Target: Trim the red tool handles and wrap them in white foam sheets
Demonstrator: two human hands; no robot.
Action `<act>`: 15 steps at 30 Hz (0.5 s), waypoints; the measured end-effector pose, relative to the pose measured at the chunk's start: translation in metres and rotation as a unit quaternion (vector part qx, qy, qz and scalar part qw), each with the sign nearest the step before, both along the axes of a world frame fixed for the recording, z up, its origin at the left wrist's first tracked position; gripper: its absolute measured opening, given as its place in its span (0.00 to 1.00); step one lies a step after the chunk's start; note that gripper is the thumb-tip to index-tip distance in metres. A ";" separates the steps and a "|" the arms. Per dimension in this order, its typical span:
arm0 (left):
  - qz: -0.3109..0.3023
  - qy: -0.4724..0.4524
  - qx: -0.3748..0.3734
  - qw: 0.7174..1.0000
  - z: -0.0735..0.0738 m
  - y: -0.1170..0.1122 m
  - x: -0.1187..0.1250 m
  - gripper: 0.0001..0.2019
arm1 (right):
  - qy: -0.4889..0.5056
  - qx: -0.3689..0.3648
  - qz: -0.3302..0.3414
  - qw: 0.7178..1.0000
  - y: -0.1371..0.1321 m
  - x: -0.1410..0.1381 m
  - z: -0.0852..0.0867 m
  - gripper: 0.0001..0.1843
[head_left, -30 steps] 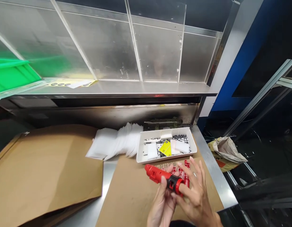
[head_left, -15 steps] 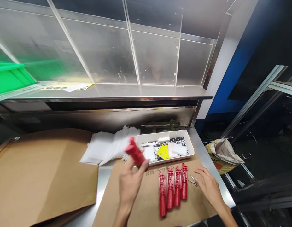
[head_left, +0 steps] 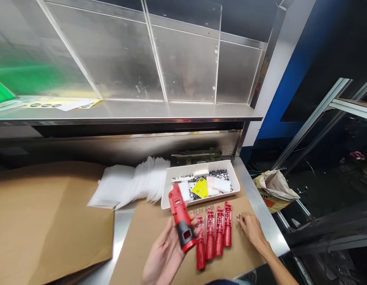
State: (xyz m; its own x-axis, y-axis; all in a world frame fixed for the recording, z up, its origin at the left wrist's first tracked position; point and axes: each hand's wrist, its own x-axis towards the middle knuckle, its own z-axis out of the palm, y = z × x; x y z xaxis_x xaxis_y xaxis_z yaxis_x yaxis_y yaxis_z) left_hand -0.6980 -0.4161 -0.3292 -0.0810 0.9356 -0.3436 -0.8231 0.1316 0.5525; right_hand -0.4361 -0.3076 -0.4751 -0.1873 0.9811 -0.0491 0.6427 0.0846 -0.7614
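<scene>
My left hand [head_left: 168,247] is closed around a red and black plastic tool housing [head_left: 182,219], tilted, its outer side with a small rectangular opening facing me. Beside it on the cardboard lie several red housing pieces [head_left: 219,231] in a row, ribbed inner sides up. To the right of the row, my right hand [head_left: 251,228] rests on the cardboard, fingers curled around a small metal hand tool [head_left: 238,217]. Only its tips show past the fingers; the rest is hidden.
Behind the row stands a white tray [head_left: 164,202] holding black bits, white blocks and a yellow card [head_left: 200,187]. Stacked white sheets [head_left: 132,184] sit left of it, next to a big cardboard box [head_left: 58,221]. A metal shelf [head_left: 159,112] spans the back. An open paper bag [head_left: 274,190] stands right.
The housing in my left hand has come lower and turned to show its black end. My right hand has closed over the small metal tool that lay on the cardboard. The view shifted slightly.
</scene>
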 end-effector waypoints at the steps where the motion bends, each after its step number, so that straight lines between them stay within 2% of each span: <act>1: -0.009 0.002 0.026 1.000 -0.002 0.000 0.005 0.13 | 0.035 0.001 -0.004 0.999 -0.001 0.001 0.011 0.21; 3: -0.007 0.009 0.040 0.999 0.000 -0.001 0.016 0.12 | 0.111 0.006 -0.011 0.994 -0.007 0.003 0.040 0.22; 6: -0.014 -0.041 -0.029 0.999 0.013 -0.001 0.036 0.11 | 0.222 0.021 -0.007 0.975 -0.024 0.002 0.094 0.25; 10: 0.011 -0.095 -0.086 0.992 0.041 -0.004 0.058 0.11 | 0.390 0.073 0.057 0.916 -0.060 -0.013 0.158 0.21; 12: 0.001 -0.105 -0.089 0.991 0.051 -0.005 0.065 0.15 | 0.428 0.103 0.054 0.896 -0.078 -0.027 0.177 0.18; 15: -0.029 -0.124 -0.064 0.990 0.057 -0.010 0.068 0.16 | 0.442 0.146 0.019 0.885 -0.098 -0.048 0.190 0.15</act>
State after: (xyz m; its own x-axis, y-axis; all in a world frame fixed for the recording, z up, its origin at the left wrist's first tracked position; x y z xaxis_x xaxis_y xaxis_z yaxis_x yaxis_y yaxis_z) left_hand -0.6300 -0.4260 -0.2723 0.0728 0.8842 -0.4614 -0.9203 0.2379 0.3106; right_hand -0.4839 -0.4054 -0.2849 -0.0601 0.9199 0.3875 -0.2001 0.3692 -0.9075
